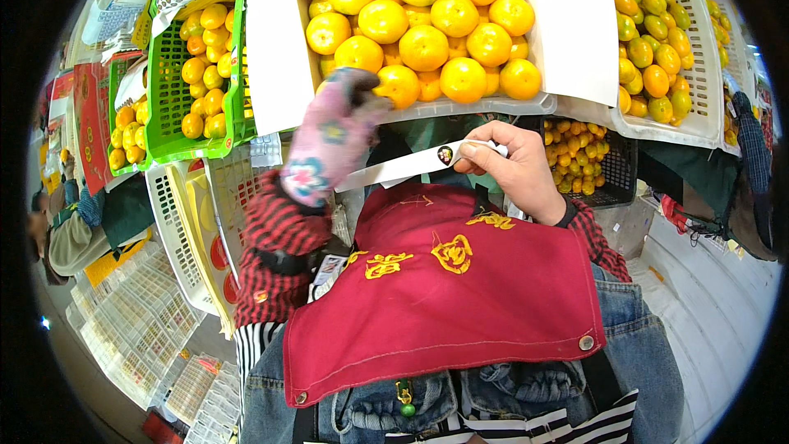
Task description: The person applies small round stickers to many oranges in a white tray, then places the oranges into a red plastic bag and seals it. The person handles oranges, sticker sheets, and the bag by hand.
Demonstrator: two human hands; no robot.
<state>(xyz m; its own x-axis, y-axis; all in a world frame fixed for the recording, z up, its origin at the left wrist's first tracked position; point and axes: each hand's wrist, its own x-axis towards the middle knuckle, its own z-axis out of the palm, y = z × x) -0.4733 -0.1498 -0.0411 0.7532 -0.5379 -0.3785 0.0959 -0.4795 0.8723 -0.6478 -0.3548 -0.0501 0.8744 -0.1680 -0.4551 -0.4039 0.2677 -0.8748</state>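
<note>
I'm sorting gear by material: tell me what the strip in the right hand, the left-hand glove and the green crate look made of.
Strip: glossy white paper backing, it seems; thin, flat.
Glove: knitted fabric, matte, floral print.
Green crate: moulded plastic, lattice walls.

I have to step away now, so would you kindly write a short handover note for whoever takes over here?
Left hand, in a flowered glove, touches an orange at the crate's front edge.
Right hand, bare, pinches a white sticker strip with one dark round sticker showing.
Done: a few oranges at the back already carry stickers.
Left: most oranges in the crate show no sticker.
</note>
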